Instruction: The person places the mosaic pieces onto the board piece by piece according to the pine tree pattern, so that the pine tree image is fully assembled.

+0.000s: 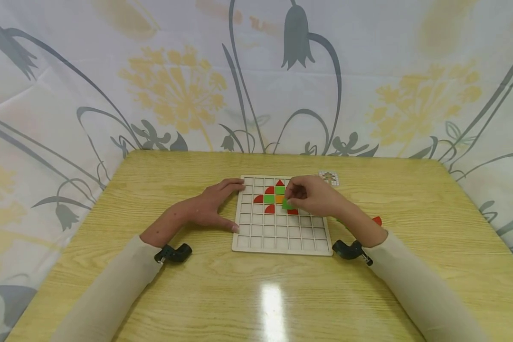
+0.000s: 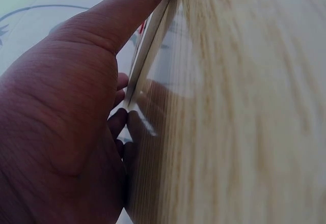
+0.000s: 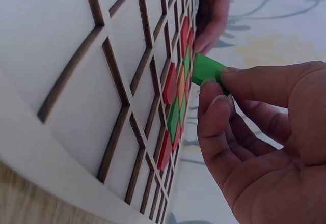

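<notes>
A pale gridded board (image 1: 282, 244) lies on the table. On it sit red, green and orange tiles, among them a red triangle (image 1: 280, 183), an orange square (image 1: 280, 199) and red rounded pieces (image 1: 270, 209). My right hand (image 1: 318, 194) pinches a green square tile (image 3: 206, 68) between thumb and fingers, over the tiles on the board. My left hand (image 1: 205, 206) rests at the board's left edge, thumb near the lower part and the other fingers spread toward the upper corner. Part of the tile pattern is hidden behind my right hand.
A small patterned card (image 1: 328, 178) lies beyond the board's far right corner. Beside my right forearm a red piece (image 1: 377, 221) shows, partly covered by the wrist. A flowered cloth (image 1: 265, 76) hangs behind the wooden table (image 1: 205, 294).
</notes>
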`<state>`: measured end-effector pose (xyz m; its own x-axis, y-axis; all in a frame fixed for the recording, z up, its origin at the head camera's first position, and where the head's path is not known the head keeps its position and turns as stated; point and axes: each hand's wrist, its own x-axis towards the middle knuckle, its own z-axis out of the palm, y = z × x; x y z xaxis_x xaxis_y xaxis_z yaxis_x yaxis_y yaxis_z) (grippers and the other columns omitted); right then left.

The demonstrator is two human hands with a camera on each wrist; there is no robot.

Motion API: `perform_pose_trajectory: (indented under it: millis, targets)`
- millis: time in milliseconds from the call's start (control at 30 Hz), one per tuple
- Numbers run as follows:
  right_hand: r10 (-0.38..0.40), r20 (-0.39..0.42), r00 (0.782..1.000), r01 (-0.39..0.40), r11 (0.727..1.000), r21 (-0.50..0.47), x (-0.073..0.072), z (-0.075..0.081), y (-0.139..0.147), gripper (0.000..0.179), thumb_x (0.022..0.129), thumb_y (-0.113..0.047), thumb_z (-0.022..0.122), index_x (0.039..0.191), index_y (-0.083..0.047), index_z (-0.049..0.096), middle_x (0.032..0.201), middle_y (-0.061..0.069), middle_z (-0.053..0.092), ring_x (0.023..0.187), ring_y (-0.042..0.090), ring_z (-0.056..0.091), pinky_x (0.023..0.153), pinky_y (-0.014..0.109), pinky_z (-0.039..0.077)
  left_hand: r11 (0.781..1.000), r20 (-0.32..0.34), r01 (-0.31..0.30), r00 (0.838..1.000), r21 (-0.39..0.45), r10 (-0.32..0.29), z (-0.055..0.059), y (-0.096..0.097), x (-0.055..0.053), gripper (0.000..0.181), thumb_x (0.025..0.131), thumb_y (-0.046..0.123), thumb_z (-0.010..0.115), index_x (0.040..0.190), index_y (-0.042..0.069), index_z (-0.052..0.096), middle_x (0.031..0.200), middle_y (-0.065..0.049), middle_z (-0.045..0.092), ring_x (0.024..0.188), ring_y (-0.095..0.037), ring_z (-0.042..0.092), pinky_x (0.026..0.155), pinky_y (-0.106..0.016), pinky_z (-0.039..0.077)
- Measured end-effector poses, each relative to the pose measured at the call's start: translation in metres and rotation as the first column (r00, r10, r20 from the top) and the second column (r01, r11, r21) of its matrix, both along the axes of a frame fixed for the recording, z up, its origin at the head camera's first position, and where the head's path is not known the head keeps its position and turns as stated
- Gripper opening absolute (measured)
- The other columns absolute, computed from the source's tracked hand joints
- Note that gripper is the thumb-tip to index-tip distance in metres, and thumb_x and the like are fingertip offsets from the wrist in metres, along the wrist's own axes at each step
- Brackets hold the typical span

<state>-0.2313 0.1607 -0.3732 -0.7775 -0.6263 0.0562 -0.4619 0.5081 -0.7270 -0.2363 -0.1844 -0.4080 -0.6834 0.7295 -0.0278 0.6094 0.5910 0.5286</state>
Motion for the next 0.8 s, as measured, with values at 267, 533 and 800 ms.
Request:
perform_pose_trajectory:
  millis: [267, 533, 800]
  targets:
    - [0.001, 0.031, 1.000, -0.002, 0.999, 0.040, -0.005, -0.006, -0.011, 0.003, 0.098, -0.002, 0.072, 0.101, -0.002, 0.071, 0.091, 0.005, 0.070, 0.081, 0.020, 0.063, 0.072, 0.034, 0.053, 1.000, 0.015, -0.014, 1.000, -0.013, 0.014, 0.001, 0.000, 0.001, 0.111, 0.086, 0.050, 0.088, 0.169, 0.009, 0.025, 0.176, -0.010, 0.014, 0.160, -0.041, 0.020, 0.123, -0.066, 0.024]
    - [-0.003, 0.012, 1.000, 0.002, 0.995, 0.103, -0.004, -0.007, -0.018, 0.004, 0.098, -0.003, 0.074, 0.102, -0.004, 0.072, 0.089, 0.003, 0.070, 0.077, 0.017, 0.062, 0.073, 0.035, 0.053, 1.000, 0.012, -0.017, 1.000, -0.020, 0.017, 0.000, 0.001, 0.000, 0.111, 0.086, 0.051, 0.087, 0.169, 0.010, 0.025, 0.176, -0.009, 0.013, 0.161, -0.039, 0.019, 0.124, -0.065, 0.024]
    - [0.013, -0.049, 0.999, -0.007, 0.992, 0.127, -0.002, -0.008, -0.020, 0.005, 0.096, -0.002, 0.076, 0.100, -0.003, 0.075, 0.088, 0.002, 0.070, 0.078, 0.015, 0.063, 0.075, 0.036, 0.055, 1.000, 0.017, -0.017, 1.000, -0.013, 0.017, 0.000, 0.001, 0.000, 0.111, 0.086, 0.048, 0.088, 0.168, 0.009, 0.026, 0.176, -0.011, 0.014, 0.160, -0.040, 0.020, 0.123, -0.065, 0.024]
